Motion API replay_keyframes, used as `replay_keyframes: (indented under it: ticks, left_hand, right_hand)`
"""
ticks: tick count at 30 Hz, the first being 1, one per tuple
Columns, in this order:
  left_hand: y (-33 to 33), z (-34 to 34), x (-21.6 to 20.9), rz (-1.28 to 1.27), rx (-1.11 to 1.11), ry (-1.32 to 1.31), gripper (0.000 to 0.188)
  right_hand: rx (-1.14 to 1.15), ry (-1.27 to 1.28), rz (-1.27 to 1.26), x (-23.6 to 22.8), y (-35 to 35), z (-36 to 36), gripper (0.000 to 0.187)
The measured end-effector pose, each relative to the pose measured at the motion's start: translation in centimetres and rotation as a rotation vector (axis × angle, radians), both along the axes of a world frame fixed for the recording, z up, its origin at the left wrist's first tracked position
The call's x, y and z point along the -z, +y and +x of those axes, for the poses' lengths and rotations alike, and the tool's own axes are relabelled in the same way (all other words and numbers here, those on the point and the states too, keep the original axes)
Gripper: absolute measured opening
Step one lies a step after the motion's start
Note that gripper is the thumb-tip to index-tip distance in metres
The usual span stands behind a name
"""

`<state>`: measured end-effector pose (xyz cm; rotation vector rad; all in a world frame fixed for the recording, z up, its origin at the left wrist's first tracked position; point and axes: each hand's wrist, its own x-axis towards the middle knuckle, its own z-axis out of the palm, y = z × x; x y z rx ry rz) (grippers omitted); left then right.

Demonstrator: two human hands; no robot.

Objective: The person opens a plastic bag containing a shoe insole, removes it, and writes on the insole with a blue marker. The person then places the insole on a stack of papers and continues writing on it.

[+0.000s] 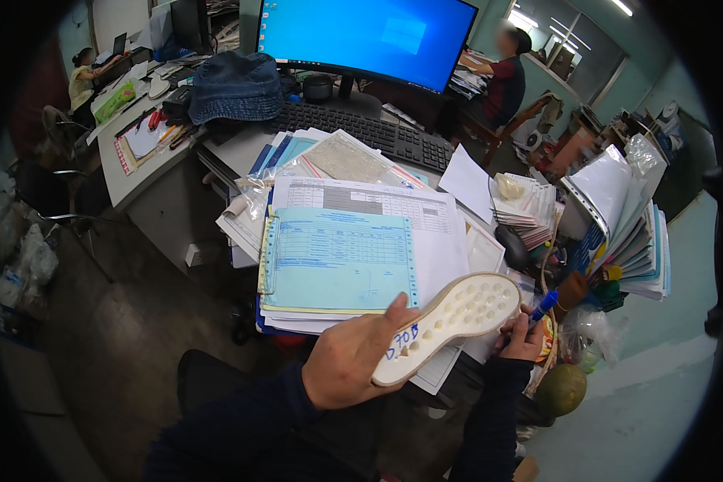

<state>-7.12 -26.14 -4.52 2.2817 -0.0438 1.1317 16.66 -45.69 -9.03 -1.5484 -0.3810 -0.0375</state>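
Observation:
A white shoe sole (pixel 475 308) with a tan edge is tilted above the front of the desk. Rows of round hollows cover its upward face, and blue handwriting marks its near end. My left hand (pixel 344 360) grips that near end, thumb on top, the other fingers hidden beneath. At the sole's far right end, my right hand (pixel 523 341) is closed round a blue marker (pixel 545 305) that points up. Whether the right fingers also touch the sole, I cannot tell. Just behind the sole lies a light-blue printed form (pixel 341 261) on a stack of papers.
Behind the papers are a black keyboard (pixel 361 132), a monitor (pixel 365 36) and a denim hat (pixel 237 87). A dark mouse (pixel 511 247) and upright folders (pixel 647 249) stand right. A round green fruit (pixel 561 390) sits beside my right forearm. Two people sit farther back.

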Motion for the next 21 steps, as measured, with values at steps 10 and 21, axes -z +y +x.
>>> replay_keyframes:
  ticks: [10,21]
  left_hand:
    - [1.1,3.4,-0.9,-0.076,0.02,0.14,0.101]
    - [1.4,3.6,0.1,-0.21,0.061,0.165,0.099]
  right_hand:
    - [0.004,-0.079,-0.04,1.4,-0.8,1.3,0.017]
    - [-0.054,-0.031,-0.048,0.3,-0.3,0.4,0.019]
